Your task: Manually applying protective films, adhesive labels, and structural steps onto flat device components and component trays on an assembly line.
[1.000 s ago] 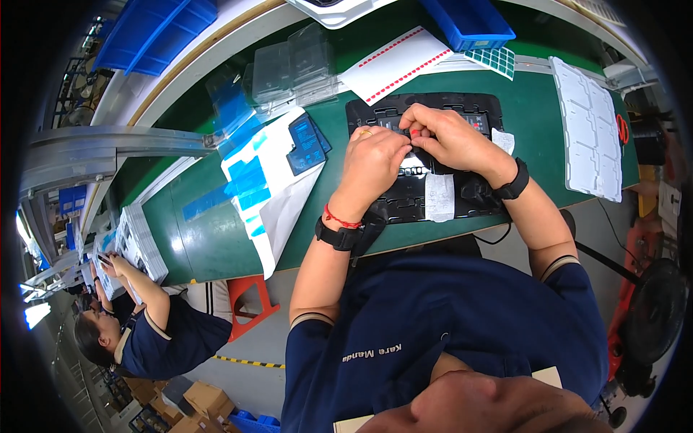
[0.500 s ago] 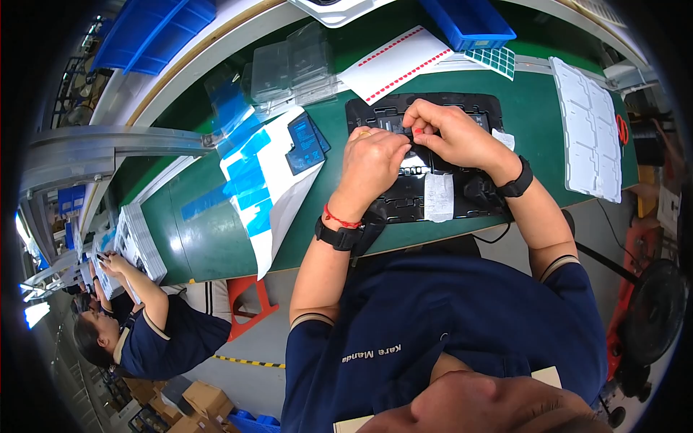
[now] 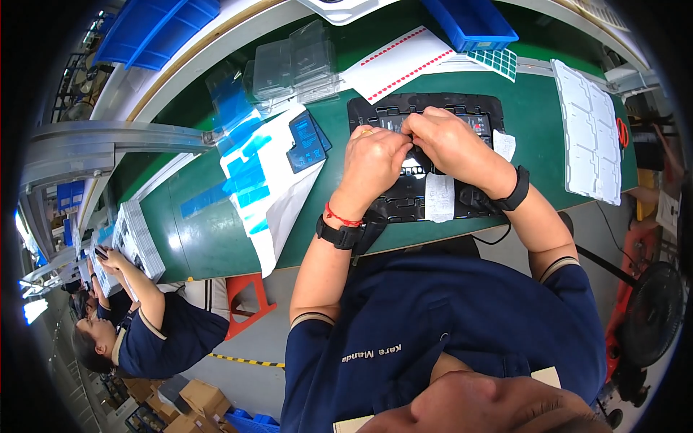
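Observation:
My left hand (image 3: 374,160) and my right hand (image 3: 456,148) meet at the fingertips above a black moulded tray (image 3: 404,209). Both are closed in a pinch, and whatever lies between the fingertips is hidden. Under them in the tray is a flat black piece with a printed label (image 3: 478,124), a small red mark at its right end; it is partly covered by my hands. A crumpled white paper strip (image 3: 439,198) lies across the tray's near part, and a smaller white paper (image 3: 504,146) lies at its right edge.
Left of the tray, flat black battery-like packs (image 3: 307,143) lie on a white sheet with blue film strips (image 3: 253,193). Beyond are clear plastic trays (image 3: 292,68), a white sheet with red stickers (image 3: 397,65) and a blue bin (image 3: 473,32). White trays (image 3: 588,130) stand right. A co-worker (image 3: 155,317) sits left.
My right hand has shifted slightly and its fingers have drawn in closer to my left fingertips. The small red piece seen at the right fingertips earlier no longer shows there.

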{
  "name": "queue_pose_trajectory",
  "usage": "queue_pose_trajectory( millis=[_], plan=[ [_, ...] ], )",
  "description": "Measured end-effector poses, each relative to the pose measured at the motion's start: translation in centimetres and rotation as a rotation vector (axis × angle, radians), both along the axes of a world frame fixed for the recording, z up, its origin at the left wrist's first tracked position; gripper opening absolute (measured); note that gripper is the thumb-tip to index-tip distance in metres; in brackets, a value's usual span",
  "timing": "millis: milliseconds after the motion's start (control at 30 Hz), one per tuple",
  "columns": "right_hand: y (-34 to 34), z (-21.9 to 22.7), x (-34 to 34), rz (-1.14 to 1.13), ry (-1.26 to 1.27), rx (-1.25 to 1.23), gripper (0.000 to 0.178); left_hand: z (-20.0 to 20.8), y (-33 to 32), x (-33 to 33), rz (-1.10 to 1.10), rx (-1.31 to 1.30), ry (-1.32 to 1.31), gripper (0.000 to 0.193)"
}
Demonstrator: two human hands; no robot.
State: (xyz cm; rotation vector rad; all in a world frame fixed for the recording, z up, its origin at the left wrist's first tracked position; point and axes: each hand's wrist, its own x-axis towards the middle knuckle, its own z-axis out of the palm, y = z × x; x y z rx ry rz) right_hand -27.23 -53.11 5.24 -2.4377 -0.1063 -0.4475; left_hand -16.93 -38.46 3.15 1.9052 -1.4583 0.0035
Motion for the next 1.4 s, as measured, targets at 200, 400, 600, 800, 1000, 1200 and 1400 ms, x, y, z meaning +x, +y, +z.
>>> queue_pose_trajectory(
  millis=[200,400,600,800,1000,1200,1400],
  plan=[
    [-0.1,-0.2,0.0,-0.008,-0.018,0.035,0.013,0.1,0.0,-0.2,0.002,-0.015,0.001,0.006],
    [0.0,1.0,-0.7,-0.105,-0.152,-0.085,0.022,-0.2,0.0,-0.1,0.003,-0.047,-0.005,0.005],
    [-0.5,0.3,-1.1,-0.045,-0.138,-0.197,0.013,-0.1,0.1,-0.1,0.009,-0.026,-0.024,0.005],
    [-0.2,-0.2,-0.6,0.017,-0.151,-0.280,0.007,-0.1,0.2,-0.2,-0.001,-0.038,-0.036,0.004],
    [0.4,-0.7,-0.3,-0.001,-0.155,-0.340,0.008,-0.4,0.2,-0.6,0.026,-0.010,-0.073,0.003],
    [0.8,-0.6,-1.1,-0.018,-0.029,-0.269,0.015,-0.5,1.0,-1.6,0.056,-0.058,-0.073,0.006],
    [1.2,2.3,-3.3,-0.071,0.093,-0.190,0.036,3.1,4.2,-4.7,-0.012,0.161,-0.027,0.059]
  ],
)
